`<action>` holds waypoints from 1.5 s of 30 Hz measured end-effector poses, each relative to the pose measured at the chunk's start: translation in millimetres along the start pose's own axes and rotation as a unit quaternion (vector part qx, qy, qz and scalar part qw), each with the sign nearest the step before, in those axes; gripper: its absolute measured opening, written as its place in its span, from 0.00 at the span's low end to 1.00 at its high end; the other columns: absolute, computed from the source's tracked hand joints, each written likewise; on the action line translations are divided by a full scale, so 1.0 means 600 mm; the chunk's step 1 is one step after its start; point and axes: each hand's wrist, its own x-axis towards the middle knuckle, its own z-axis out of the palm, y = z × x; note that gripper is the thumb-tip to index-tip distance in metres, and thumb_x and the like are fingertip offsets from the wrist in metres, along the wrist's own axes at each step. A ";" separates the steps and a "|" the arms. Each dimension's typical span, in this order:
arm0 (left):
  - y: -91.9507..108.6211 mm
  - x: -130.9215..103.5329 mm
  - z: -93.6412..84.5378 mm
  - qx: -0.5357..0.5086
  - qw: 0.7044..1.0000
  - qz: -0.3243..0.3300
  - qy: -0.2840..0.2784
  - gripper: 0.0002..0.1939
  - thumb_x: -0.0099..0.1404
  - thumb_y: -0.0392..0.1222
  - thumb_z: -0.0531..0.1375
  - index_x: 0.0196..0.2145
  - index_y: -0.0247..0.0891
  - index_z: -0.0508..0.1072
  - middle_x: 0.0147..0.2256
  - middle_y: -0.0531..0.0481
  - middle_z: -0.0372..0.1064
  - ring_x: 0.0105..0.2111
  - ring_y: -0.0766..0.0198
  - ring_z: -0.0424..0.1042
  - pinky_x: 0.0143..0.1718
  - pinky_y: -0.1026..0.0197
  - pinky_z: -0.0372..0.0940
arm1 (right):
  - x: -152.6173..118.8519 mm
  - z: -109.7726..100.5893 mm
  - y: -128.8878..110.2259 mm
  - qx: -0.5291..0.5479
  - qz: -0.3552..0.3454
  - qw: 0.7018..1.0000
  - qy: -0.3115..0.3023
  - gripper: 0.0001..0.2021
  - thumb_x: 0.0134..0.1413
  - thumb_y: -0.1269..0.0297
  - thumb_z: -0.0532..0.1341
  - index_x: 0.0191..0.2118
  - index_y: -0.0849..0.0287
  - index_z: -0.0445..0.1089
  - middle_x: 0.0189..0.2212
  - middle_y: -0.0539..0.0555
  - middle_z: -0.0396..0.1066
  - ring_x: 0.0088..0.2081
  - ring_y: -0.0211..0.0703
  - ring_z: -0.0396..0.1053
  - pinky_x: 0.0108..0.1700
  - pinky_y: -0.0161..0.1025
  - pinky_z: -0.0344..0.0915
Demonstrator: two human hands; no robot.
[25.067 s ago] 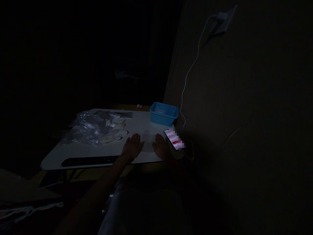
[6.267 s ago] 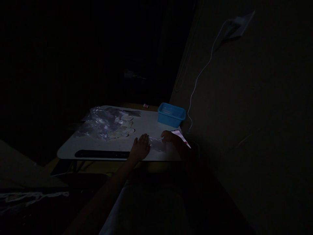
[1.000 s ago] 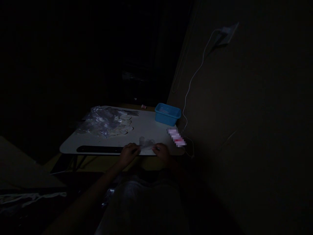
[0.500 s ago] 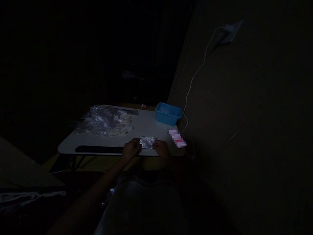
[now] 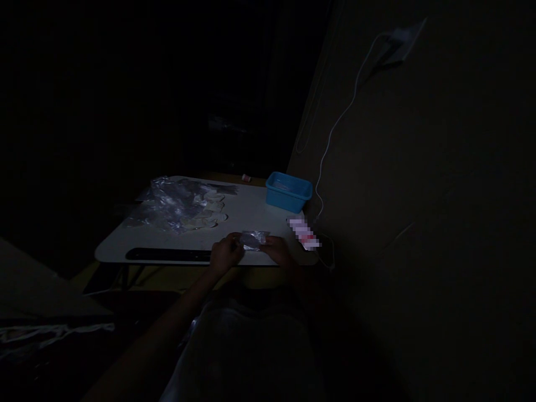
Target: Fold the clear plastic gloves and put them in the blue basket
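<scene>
Between my two hands, over the front part of the white table (image 5: 251,209), is a small clear plastic bag (image 5: 253,240) that catches the light. My left hand (image 5: 226,254) is closed on its left edge. On the opposite edge my right hand (image 5: 276,249) pinches it. What the bag contains, if anything, is too dark to tell. Farther left lies a heap of crumpled clear plastic (image 5: 171,201), with several pale flat pieces (image 5: 211,211) along its right side.
A blue plastic basin (image 5: 287,198) stands at the table's back right. In front of it lies a lit phone (image 5: 304,233), its screen blurred. A white cable (image 5: 335,128) hangs from a wall socket (image 5: 404,42). A black slot (image 5: 167,254) runs along the front edge.
The small bag looks slightly flatter and tilted, still between both hands. My view has shifted a little; the things on the table stay where they were.
</scene>
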 end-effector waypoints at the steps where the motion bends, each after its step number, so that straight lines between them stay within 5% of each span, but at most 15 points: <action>1: 0.000 0.000 0.000 -0.009 1.000 0.001 0.003 0.20 0.57 0.43 0.52 0.47 0.39 0.64 0.31 0.51 0.73 0.31 0.62 0.72 0.33 0.63 0.62 | 0.000 0.000 0.000 0.006 -0.001 1.000 -0.003 0.03 0.38 0.72 0.59 0.23 0.61 0.71 0.21 0.46 0.69 0.26 0.37 0.66 0.28 0.30 0.59; 9: 0.001 -0.007 0.004 0.034 0.998 0.031 0.049 0.19 0.57 0.46 0.54 0.46 0.39 0.65 0.34 0.49 0.73 0.39 0.59 0.70 0.39 0.60 0.61 | 0.008 0.004 0.005 0.010 0.012 1.000 0.001 0.05 0.38 0.74 0.58 0.22 0.61 0.70 0.21 0.48 0.70 0.26 0.38 0.66 0.28 0.31 0.60; 20: 0.006 -0.005 0.003 0.107 0.994 0.003 0.024 0.19 0.59 0.45 0.50 0.47 0.38 0.65 0.35 0.47 0.72 0.36 0.59 0.71 0.37 0.60 0.60 | 0.008 0.008 0.001 -0.027 0.032 0.999 0.004 0.04 0.38 0.72 0.58 0.21 0.60 0.70 0.21 0.48 0.69 0.26 0.37 0.66 0.27 0.31 0.58; 40: 0.003 -0.011 0.003 0.042 0.997 0.035 0.056 0.17 0.57 0.42 0.51 0.44 0.35 0.67 0.38 0.44 0.70 0.40 0.56 0.67 0.42 0.56 0.61 | 0.018 0.008 -0.004 -0.049 0.012 0.999 0.019 0.05 0.38 0.72 0.56 0.20 0.60 0.68 0.19 0.47 0.68 0.23 0.35 0.63 0.24 0.29 0.54; 45: -0.003 0.006 0.010 0.030 0.991 0.105 0.077 0.20 0.60 0.40 0.47 0.48 0.31 0.65 0.46 0.41 0.66 0.47 0.58 0.63 0.49 0.57 0.58 | 0.016 0.008 -0.007 -0.067 0.012 0.998 0.013 0.04 0.39 0.71 0.58 0.21 0.59 0.69 0.21 0.48 0.70 0.25 0.36 0.65 0.25 0.30 0.56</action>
